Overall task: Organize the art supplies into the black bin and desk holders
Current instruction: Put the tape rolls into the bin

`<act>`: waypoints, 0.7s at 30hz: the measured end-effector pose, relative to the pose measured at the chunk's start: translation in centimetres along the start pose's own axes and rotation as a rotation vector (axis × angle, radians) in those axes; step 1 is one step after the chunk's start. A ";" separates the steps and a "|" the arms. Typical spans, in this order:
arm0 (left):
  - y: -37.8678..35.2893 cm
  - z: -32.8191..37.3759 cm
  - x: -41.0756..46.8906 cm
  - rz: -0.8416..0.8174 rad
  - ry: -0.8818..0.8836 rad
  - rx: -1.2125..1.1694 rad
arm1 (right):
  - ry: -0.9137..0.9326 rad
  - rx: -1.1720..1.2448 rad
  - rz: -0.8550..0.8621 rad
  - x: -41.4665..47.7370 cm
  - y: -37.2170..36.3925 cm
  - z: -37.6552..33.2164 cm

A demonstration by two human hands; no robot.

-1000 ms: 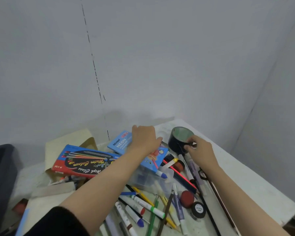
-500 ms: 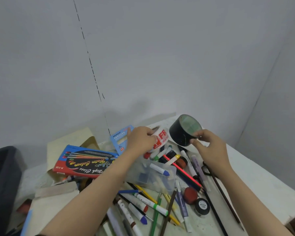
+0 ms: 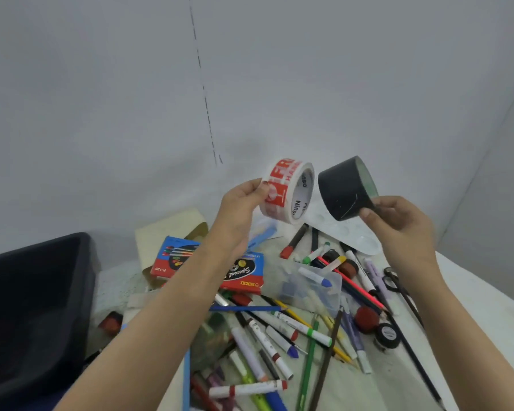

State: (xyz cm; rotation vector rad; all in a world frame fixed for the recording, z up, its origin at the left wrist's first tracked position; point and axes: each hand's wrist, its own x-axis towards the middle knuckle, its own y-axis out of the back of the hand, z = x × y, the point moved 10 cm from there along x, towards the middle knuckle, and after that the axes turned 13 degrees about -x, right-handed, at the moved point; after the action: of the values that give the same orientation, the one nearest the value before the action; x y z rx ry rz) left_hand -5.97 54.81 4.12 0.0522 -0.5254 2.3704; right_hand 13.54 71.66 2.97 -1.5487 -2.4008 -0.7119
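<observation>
While the bench [image 3: 481, 310] is sitting buried under markers [image 3: 279, 336] with the black bin [image 3: 36, 292] at its left end, the right hand [image 3: 398, 221] grip is pinching the black duct tape [image 3: 343, 188] up above the mess. The left hand [image 3: 241, 203] grip is pinching the red-and-white packing tape [image 3: 285, 191] just beside it, not touching.

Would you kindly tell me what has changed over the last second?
The left hand took hold of the white tape roll with red print and lifted it; the right hand raised the black tape roll off the desk. The black plastic bin and scattered markers stayed put.
</observation>
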 end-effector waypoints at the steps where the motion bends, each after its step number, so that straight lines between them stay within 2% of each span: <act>1: 0.5 1.1 -0.4 0.001 -0.017 -0.045 | -0.002 0.002 -0.013 -0.4 -0.5 -0.4; 4: 3.0 5.1 -2.0 0.012 -0.091 -0.093 | -0.017 0.027 -0.057 -2.1 -2.7 -1.6; 8: 8.4 10.5 -4.7 0.087 -0.163 0.078 | -0.013 0.078 -0.119 -4.8 -6.9 -3.9; 14: 17.8 15.1 -11.3 0.047 -0.043 0.244 | 0.002 0.229 -0.320 -10.8 -15.3 -9.7; 17: 23.8 17.5 -15.5 0.109 -0.016 0.391 | 0.028 0.267 -0.494 -14.4 -20.1 -13.3; 21: 31.4 20.4 -21.5 0.240 0.009 0.462 | 0.127 0.249 -0.645 -19.0 -25.7 -17.9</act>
State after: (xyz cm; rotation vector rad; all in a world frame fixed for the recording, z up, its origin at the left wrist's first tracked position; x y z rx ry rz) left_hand -12.19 12.27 7.78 0.1964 0.0337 2.6801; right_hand -2.93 38.89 3.25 -0.6038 -2.7604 -0.5533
